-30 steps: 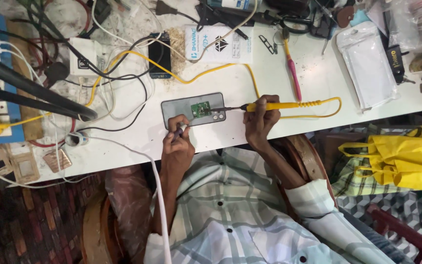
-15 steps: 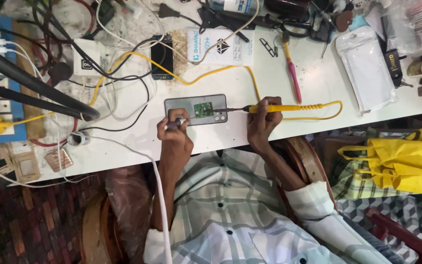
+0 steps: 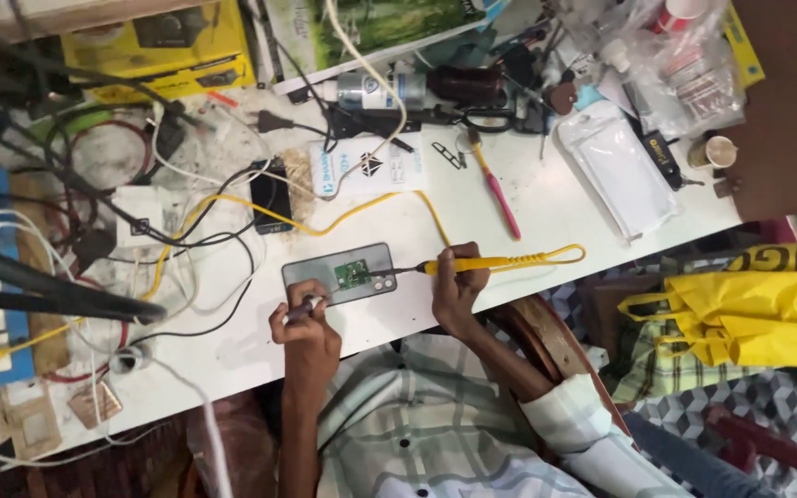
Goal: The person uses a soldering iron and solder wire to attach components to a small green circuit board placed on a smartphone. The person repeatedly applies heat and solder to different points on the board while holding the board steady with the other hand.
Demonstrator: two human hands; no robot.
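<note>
A grey phone [image 3: 339,274] lay flat near the front edge of the white workbench [image 3: 546,198], its back opened on a small green circuit board [image 3: 353,272]; the phone was judged light, stiff and rather slippery on the smooth top, and the exposed board fragile, so that it would best be steadied by its outer edges and never by the board. A yellow-handled soldering iron [image 3: 472,266] was held in the right hand [image 3: 454,288], the fingers closed round the handle close to the metal shaft as a pen is held; the tip was laid at the right side of the board, though whether contact was made could not be told. A thin silvery tool [image 3: 307,307], perhaps tweezers, was pinched in the left hand [image 3: 304,334], its point directed at the near left part of the phone. Both forearms were brought up from the near side, the wrists close to the bench edge; the iron's yellow cord [image 3: 555,251] was looped off to the right.
</note>
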